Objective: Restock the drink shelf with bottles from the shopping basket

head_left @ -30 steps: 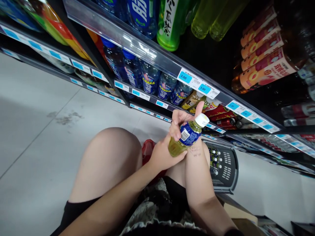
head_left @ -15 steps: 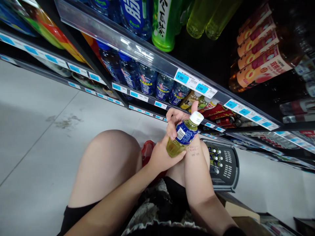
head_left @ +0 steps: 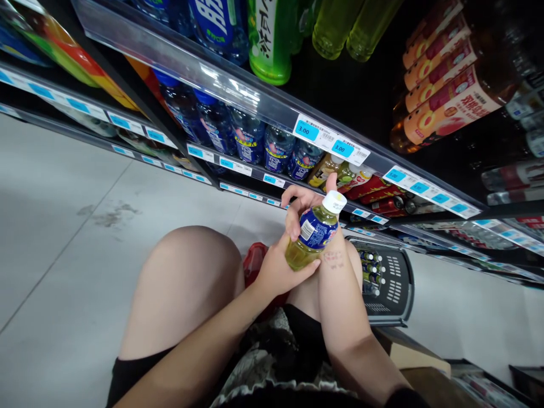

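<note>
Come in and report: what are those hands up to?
Left hand gripping bottle near its base; right hand curled behind it. Shelf just ahead. Basket, white-capped bottles inside, at right.

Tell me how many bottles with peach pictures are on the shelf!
4: lowest bottle, second bottle, third bottle and topmost bottle, lined up at the picture's upper right. More may be hidden.

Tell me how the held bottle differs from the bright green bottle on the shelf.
The held bottle has a blue label; the green bottle has a white panel with dark characters. The held bottle shows its white cap; the green bottle's top is out of frame. Both look greenish.
</note>
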{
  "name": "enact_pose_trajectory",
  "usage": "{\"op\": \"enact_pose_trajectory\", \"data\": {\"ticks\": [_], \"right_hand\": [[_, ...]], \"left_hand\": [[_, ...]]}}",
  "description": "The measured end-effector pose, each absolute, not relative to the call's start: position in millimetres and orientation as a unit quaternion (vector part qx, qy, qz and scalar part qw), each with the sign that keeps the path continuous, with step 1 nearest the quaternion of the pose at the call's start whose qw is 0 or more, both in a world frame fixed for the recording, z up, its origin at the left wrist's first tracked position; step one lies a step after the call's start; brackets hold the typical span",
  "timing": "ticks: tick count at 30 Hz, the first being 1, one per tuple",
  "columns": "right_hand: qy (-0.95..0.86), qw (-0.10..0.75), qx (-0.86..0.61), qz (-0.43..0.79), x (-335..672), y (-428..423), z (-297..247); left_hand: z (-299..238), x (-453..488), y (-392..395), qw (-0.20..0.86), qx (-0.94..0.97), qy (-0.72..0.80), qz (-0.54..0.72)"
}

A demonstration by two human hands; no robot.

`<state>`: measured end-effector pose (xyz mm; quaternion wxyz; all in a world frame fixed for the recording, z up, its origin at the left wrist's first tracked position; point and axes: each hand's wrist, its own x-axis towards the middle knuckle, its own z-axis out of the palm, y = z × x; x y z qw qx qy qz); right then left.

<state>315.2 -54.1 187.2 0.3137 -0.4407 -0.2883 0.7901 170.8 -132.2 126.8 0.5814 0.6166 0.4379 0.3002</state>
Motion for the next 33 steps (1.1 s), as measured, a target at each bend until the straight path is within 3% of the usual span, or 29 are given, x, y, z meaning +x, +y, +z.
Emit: {"op": "enact_pose_trajectory", "data": {"ticks": [7,12,19,23,29,33], "right_hand": [[-0.357,0.387,-0.347,0.777,321,-51,175],[-0.338,0.349,-0.42,0.766,322,-51,178],[-0.354,0.39,-0.335,0.781,328,-53,175],[-0.339,0.367,-0.361,0.787,329,-53,176],[-0.296,0.398,-0.376,0.783,327,-52,178],[-0.235,0.345,-0.433,0.799,322,-41,172]], "left_hand": [[125,174,-134,0.589,0.607,0.439,0.304],[120,178,-135,0.605,0.597,0.432,0.303],[127,183,-136,0.607,0.588,0.435,0.311],[128,184,-134,0.611,0.581,0.442,0.307],[121,185,-134,0.671,0.529,0.418,0.31],[111,187,-129,0.713,0.459,0.418,0.325]]}}
